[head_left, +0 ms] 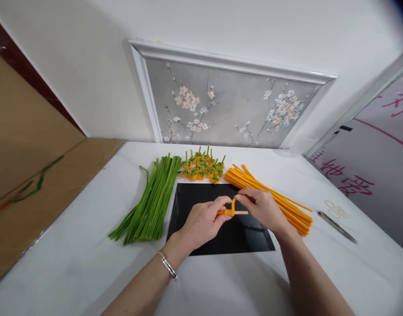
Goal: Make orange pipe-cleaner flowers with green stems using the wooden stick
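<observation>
Above a black mat [188, 206], my left hand [203, 221] pinches a thin pale wooden stick [242, 213] wound with an orange pipe cleaner [233, 206]. The stick's bare end points right. My right hand [260, 206] grips the pipe cleaner's free end between thumb and finger, and that end bends upward from the stick. Part of the winding is hidden behind my left fingers. Behind the mat sit several small orange pieces with green tops and stems [203, 164], shaped like little persimmons.
Green pipe cleaners [155, 202] lie bundled at the left, orange ones [287, 210] at the right. Tweezers [338, 227] and clear rings [333, 208] rest farther right. Cardboard [56, 175] borders the table's left side; a marked whiteboard [369, 162] stands at the right.
</observation>
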Tool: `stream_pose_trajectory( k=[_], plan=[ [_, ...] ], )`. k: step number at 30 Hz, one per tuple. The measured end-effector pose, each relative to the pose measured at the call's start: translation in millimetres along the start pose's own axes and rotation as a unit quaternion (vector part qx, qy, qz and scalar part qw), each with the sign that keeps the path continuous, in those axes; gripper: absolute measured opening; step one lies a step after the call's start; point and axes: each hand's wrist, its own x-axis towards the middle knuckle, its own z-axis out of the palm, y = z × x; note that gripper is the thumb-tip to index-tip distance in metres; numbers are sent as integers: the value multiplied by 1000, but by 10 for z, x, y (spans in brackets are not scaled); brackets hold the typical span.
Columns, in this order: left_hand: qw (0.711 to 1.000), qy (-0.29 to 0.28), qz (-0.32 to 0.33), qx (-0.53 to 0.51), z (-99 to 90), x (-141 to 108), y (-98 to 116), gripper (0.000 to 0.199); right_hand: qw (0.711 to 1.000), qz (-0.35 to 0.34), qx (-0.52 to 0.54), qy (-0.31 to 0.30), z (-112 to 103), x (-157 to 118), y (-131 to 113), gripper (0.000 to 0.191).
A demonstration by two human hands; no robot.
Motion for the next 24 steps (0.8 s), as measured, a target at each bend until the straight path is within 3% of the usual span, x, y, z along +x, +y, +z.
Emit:
stream_pose_trajectory(
  k=[12,18,24],
  plan=[
    [996,63,59,10,20,-8,-49,28,986,-4,-11,-169,3,-70,29,28],
    [997,70,36,7,20,0,-115,26,972,-41,-15,-229,-50,-128,-69,32],
    [997,64,12,41,-6,-8,-121,26,965,-92,-45,-243,-109,-197,-188,35]
  ],
)
